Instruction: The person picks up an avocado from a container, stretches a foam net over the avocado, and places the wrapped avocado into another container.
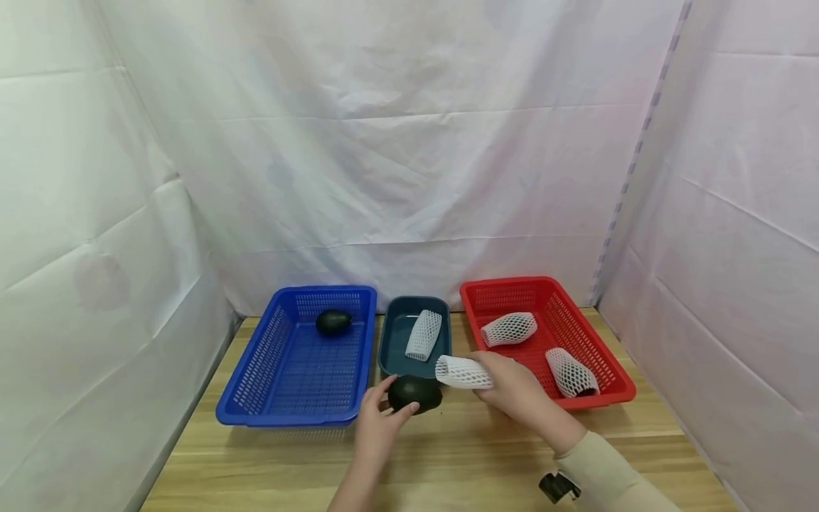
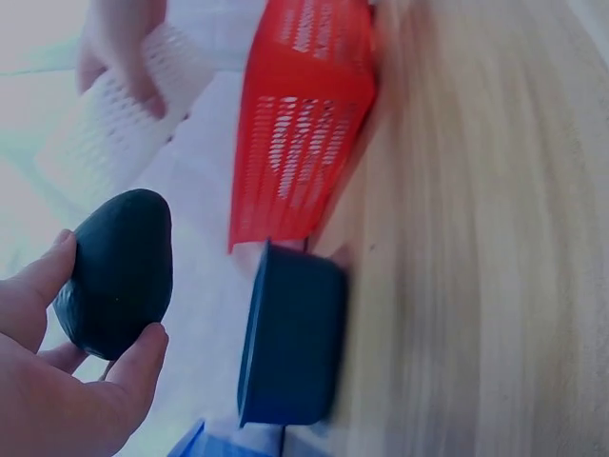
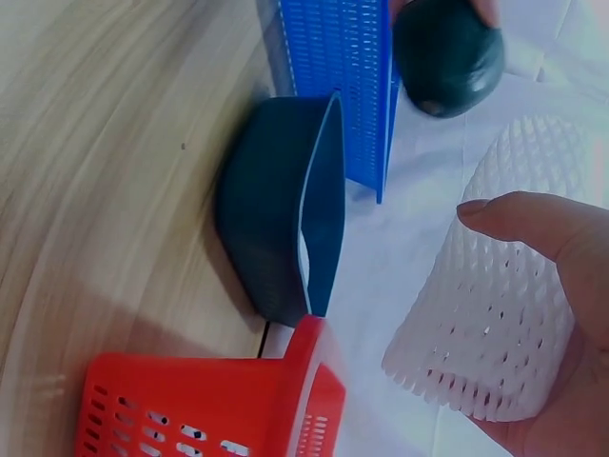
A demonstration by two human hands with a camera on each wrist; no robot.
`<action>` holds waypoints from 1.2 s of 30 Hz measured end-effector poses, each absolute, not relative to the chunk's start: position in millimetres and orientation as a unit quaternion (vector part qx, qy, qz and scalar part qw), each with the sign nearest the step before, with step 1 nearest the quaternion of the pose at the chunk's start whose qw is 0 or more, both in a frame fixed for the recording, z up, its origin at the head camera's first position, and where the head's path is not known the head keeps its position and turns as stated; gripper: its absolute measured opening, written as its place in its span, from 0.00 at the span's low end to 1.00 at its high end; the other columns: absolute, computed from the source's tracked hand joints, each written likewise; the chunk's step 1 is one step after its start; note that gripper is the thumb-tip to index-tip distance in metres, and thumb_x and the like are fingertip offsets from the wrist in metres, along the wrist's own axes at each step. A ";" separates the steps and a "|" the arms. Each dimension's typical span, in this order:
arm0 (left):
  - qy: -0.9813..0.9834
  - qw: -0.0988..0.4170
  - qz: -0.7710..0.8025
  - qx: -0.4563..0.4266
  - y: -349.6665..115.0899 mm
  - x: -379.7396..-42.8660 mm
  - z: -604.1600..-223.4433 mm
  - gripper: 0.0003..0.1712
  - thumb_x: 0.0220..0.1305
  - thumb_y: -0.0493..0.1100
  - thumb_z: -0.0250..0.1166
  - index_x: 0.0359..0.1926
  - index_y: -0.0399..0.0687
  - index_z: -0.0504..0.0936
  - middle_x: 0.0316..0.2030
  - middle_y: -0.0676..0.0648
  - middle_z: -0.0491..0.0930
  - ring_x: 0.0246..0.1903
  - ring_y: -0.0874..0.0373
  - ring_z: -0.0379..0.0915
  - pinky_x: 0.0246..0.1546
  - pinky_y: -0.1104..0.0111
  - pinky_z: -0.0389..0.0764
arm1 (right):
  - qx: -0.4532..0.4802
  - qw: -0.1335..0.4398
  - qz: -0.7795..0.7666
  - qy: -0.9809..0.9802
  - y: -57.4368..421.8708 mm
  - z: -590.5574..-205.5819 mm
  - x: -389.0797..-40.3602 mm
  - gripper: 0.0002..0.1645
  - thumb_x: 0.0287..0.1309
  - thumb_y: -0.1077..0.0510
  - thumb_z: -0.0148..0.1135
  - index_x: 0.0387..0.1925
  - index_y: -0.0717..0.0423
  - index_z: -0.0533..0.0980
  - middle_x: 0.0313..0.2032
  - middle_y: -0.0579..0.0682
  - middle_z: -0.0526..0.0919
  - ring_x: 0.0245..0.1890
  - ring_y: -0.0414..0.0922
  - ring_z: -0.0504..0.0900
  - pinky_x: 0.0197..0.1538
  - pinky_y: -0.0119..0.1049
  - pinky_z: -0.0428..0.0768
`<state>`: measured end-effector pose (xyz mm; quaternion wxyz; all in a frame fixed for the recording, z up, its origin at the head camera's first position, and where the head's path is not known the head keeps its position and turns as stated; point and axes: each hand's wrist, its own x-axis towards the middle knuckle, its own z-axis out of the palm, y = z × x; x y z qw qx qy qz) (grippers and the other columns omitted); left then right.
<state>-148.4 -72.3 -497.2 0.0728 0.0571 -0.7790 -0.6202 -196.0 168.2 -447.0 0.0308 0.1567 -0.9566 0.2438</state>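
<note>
My left hand point(image 1: 377, 421) grips a dark green avocado point(image 1: 414, 395) between thumb and fingers, just in front of the small teal tray point(image 1: 392, 355). To its right, my right hand point(image 1: 512, 384) holds a white foam net sleeve point(image 1: 463, 372); the sleeve looks empty, and its near end points at the avocado with a small gap between. In the right wrist view the thumb lies along the foam sleeve point(image 3: 485, 314). The left wrist view shows the bare avocado point(image 2: 119, 271) held at the fingertips. Another foam net sleeve point(image 1: 424, 336) lies in the teal tray.
At left stands a blue basket point(image 1: 297, 418) with one bare avocado point(image 1: 333, 322) in it. A red basket point(image 1: 623, 391) at right holds a net-covered fruit point(image 1: 512, 329) and another point(image 1: 571, 372). White cloth point(image 1: 409, 178) hangs behind the wooden table point(image 1: 461, 462).
</note>
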 end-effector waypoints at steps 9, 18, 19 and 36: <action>-0.754 0.116 -0.640 0.094 -84.8 -144.2 -487.5 0.36 0.49 0.41 0.78 0.60 0.42 0.77 0.54 0.40 0.72 0.48 0.47 0.74 0.46 0.57 0.81 | 0.194 0.036 0.217 -0.956 169.6 -454.9 -197.9 0.34 0.42 0.58 0.79 0.54 0.47 0.77 0.46 0.42 0.81 0.43 0.41 0.77 0.49 0.45 0.78; -0.746 0.092 -0.655 0.082 -82.0 -140.9 -484.7 0.37 0.49 0.42 0.78 0.62 0.45 0.76 0.58 0.39 0.71 0.48 0.47 0.74 0.46 0.58 0.81 | 0.236 -0.013 0.215 -0.948 159.8 -456.6 -197.1 0.33 0.43 0.60 0.79 0.54 0.47 0.76 0.46 0.43 0.81 0.42 0.42 0.77 0.48 0.47 0.79; -0.744 0.089 -0.658 0.079 -80.8 -140.4 -484.6 0.37 0.49 0.42 0.78 0.62 0.44 0.76 0.58 0.39 0.71 0.47 0.47 0.74 0.45 0.58 0.81 | 0.241 -0.014 0.213 -0.947 158.3 -457.3 -197.4 0.33 0.44 0.60 0.79 0.54 0.47 0.76 0.46 0.44 0.81 0.42 0.42 0.77 0.48 0.46 0.79; -0.721 0.071 -0.687 0.058 -67.7 -140.1 -489.6 0.36 0.49 0.40 0.78 0.60 0.42 0.76 0.56 0.39 0.71 0.46 0.48 0.73 0.43 0.60 0.82 | 0.283 0.013 0.194 -0.939 131.5 -458.2 -200.2 0.30 0.45 0.52 0.78 0.51 0.47 0.76 0.42 0.43 0.82 0.38 0.40 0.79 0.42 0.41 0.81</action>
